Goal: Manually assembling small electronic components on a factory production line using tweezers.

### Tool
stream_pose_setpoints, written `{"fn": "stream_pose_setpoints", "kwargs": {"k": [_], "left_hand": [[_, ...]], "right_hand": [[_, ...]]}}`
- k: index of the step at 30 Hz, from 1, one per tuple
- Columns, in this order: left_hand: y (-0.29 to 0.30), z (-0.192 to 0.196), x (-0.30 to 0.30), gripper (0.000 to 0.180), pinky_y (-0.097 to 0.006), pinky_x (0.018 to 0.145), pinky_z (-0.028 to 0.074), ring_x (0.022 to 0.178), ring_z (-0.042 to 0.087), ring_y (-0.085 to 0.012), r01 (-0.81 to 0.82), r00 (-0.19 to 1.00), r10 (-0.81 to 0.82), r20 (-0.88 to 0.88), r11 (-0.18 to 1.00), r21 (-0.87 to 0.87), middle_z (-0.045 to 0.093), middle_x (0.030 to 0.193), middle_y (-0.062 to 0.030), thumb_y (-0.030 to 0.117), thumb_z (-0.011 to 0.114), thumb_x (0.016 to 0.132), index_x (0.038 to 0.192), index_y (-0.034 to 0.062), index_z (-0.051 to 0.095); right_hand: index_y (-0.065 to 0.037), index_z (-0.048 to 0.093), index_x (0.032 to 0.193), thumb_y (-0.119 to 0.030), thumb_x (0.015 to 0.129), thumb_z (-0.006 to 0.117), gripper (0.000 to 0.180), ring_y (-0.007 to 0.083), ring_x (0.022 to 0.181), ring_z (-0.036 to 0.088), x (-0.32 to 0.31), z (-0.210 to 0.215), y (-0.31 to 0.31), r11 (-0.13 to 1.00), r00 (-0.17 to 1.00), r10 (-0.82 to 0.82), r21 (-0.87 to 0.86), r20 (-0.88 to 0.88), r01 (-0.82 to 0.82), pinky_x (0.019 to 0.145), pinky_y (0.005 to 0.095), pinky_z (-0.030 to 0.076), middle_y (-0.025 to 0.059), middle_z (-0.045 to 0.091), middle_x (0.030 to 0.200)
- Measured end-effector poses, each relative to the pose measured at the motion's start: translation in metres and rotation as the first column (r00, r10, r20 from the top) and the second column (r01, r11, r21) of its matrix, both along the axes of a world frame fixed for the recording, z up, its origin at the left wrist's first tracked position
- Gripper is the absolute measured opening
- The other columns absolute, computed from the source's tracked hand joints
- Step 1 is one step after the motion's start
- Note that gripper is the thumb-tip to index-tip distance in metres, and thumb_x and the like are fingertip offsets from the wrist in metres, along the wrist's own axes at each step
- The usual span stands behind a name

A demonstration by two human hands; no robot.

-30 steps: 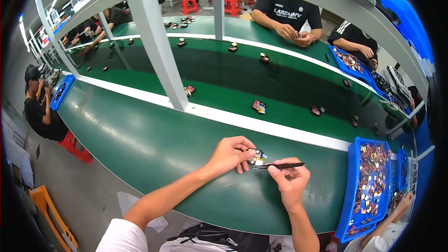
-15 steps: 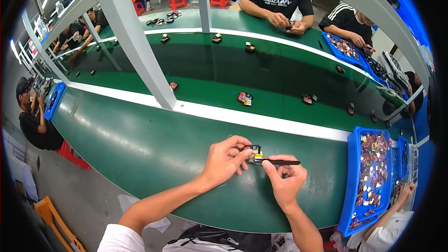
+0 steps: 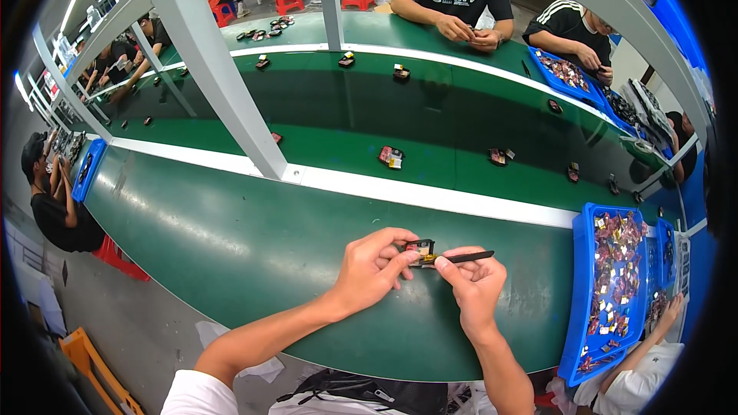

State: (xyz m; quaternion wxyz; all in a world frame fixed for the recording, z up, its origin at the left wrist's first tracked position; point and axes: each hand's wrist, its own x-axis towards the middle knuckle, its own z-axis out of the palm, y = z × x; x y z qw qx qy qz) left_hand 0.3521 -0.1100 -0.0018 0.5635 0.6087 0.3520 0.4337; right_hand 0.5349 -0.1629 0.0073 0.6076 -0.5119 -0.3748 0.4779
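Note:
My left hand (image 3: 374,265) pinches a small black-framed device housing (image 3: 420,246) with a reddish part and a yellow strip inside it. Between thumb and fingers of my right hand (image 3: 475,286) is a slim black tweezers-like tool (image 3: 473,257). Its wide end points right, and its tip reaches the housing's lower edge beside my left fingertips. Both hands are raised over the near green table (image 3: 254,238). My fingers partly cover the housing, and the tool's exact tip is too small to make out.
A blue tray (image 3: 578,292) full of small reddish parts stands at the right. Beyond a white rail (image 3: 430,198), a green belt (image 3: 323,138) carries several small housings. A grey post (image 3: 223,69) rises at the rail. Co-workers sit across the belt and at both sides.
The housings on the belt have shifted left. The tool in my right hand now slants upward to the right, and the housing in my left hand shows more of its reddish inside.

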Motion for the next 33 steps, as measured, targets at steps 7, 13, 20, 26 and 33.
{"fn": "stream_pose_setpoints", "kwargs": {"k": [7, 13, 20, 26, 33], "left_hand": [[-0.003, -0.003, 0.01, 0.023, -0.025, 0.053, 0.059, 0.075, 0.074, -0.0178, -0.032, 0.998, 0.037, -0.053, 0.995, 0.092, 0.07, 0.099, -0.014, -0.003, 0.064, 0.095, 0.118, -0.0077, 0.062], [0.001, -0.004, 0.013, 0.025, -0.025, 0.051, 0.058, 0.074, 0.073, -0.0179, 0.01, 1.0, -0.009, 0.011, 1.0, -0.013, 0.07, 0.099, -0.0147, 0.0, 0.064, 0.097, 0.12, -0.008, 0.061], [0.012, -0.005, 0.013, 0.027, -0.026, 0.049, 0.057, 0.069, 0.072, -0.0192, 0.167, 0.981, -0.136, 0.137, 0.955, -0.245, 0.069, 0.098, -0.0179, 0.008, 0.062, 0.101, 0.119, -0.0112, 0.06], [0.012, -0.001, 0.017, 0.027, -0.027, 0.049, 0.056, 0.068, 0.071, -0.0187, 0.227, 0.968, -0.178, 0.178, 0.923, -0.312, 0.068, 0.096, -0.0161, 0.011, 0.062, 0.101, 0.117, -0.0106, 0.061], [0.009, -0.001, 0.023, 0.027, -0.026, 0.05, 0.056, 0.068, 0.071, -0.018, 0.232, 0.965, -0.183, 0.189, 0.932, -0.279, 0.069, 0.094, -0.0156, 0.009, 0.064, 0.1, 0.119, -0.0106, 0.062]], "right_hand": [[0.003, 0.067, 0.095, 0.002, 0.087, 0.075, 0.011, 0.0023, 0.055, 0.054, 0.004, -0.003, 0.001, 0.998, 1.0, -0.015, 0.053, 0.023, 0.013, 0.045, 0.0173, 0.033, 0.0055, 0.069, 0.075], [0.004, 0.067, 0.094, 0.005, 0.087, 0.074, 0.01, 0.0071, 0.068, 0.064, 0.012, -0.01, 0.001, 0.996, 0.997, -0.013, 0.09, 0.07, 0.007, 0.057, 0.0183, 0.045, 0.0068, 0.069, 0.081], [0.004, 0.069, 0.092, 0.006, 0.084, 0.077, 0.012, -0.002, 0.054, 0.045, 0.022, -0.014, 0.0, 0.975, 0.989, -0.028, 0.223, 0.146, -0.005, 0.047, 0.0166, 0.031, 0.0028, 0.069, 0.077], [0.0, 0.072, 0.085, 0.005, 0.081, 0.081, 0.011, -0.0011, 0.047, 0.04, 0.028, -0.016, 0.0, 0.916, 0.922, -0.122, 0.399, 0.366, -0.037, 0.044, 0.0181, 0.028, 0.005, 0.074, 0.077], [-0.001, 0.073, 0.085, 0.003, 0.078, 0.082, 0.012, 0.0, 0.045, 0.04, 0.037, -0.018, 0.0, 0.9, 0.9, -0.119, 0.428, 0.419, -0.081, 0.043, 0.0189, 0.029, 0.0092, 0.078, 0.084]]}}
